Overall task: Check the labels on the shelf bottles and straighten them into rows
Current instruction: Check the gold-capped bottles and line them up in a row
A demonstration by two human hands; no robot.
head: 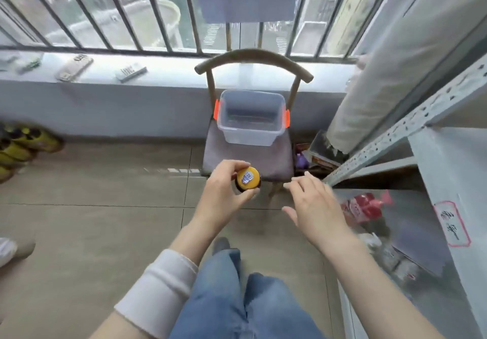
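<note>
- Left hand (224, 193) is clamped round the bottle (247, 178), fingers and thumb curled just under its yellow cap. The bottle is held upright in the air, above the floor (92, 207), at the near edge of the chair (253, 59) and left of the shelf (395, 133).
- Right hand (316, 204) holds nothing, fingers spread apart, hovering between the bottle and the shelf.
- Risk one: the hold looks like fingertips only, high on the bottle. I'd say a slip means a drop onto hard tile.
- Risk two: only the cap top faces the camera and the body label is hidden, so the check may get skipped unless the bottle tilts.
- Risk three: the free hand is near the red packet (361, 207) on the shelf, and a hasty reach could knock it.
- Count: one bottle, no others visible on the shelf.
- Two hands, one busy, one free.
- One chair, carrying one clear bin (250, 138) with two orange latches.
- One red packet and one handwritten tag (452, 222) on the shelf, its writing too blurred to read.
</note>
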